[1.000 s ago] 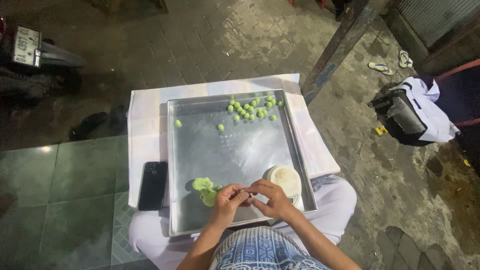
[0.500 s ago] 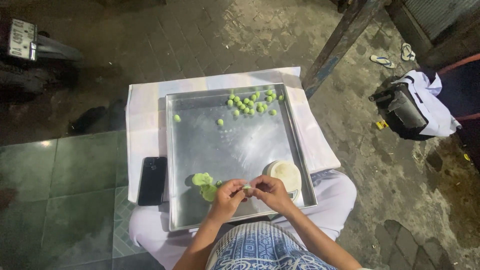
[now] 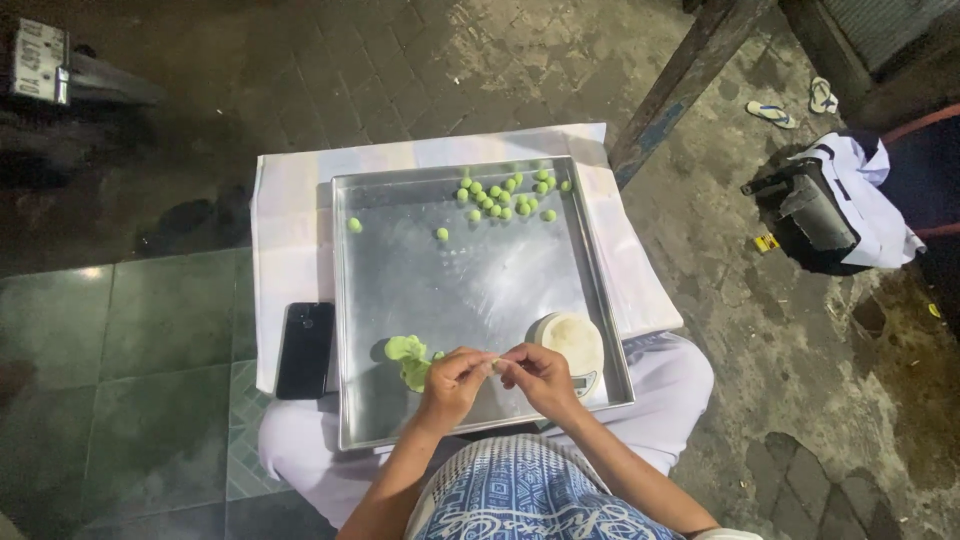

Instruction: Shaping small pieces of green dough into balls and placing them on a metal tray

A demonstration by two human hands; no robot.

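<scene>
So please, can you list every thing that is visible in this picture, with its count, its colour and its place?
metal tray: one, silver, on the white cloth over the person's lap.
white cloth: one, white, under the tray.
small dough balls: many, green, clustered at the tray's far edge; two lie apart further left.
dough lump: one, green, near the tray's near left corner.
small kitchen scale: one, cream, near right of the tray.
phone: one, black, on the cloth left of the tray.
sandals: two, pale, on the ground far right.
bag: one, black, on a white garment at right.
left hand: pinches a small piece together with the other hand.
right hand: same, over the tray's near edge.
</scene>
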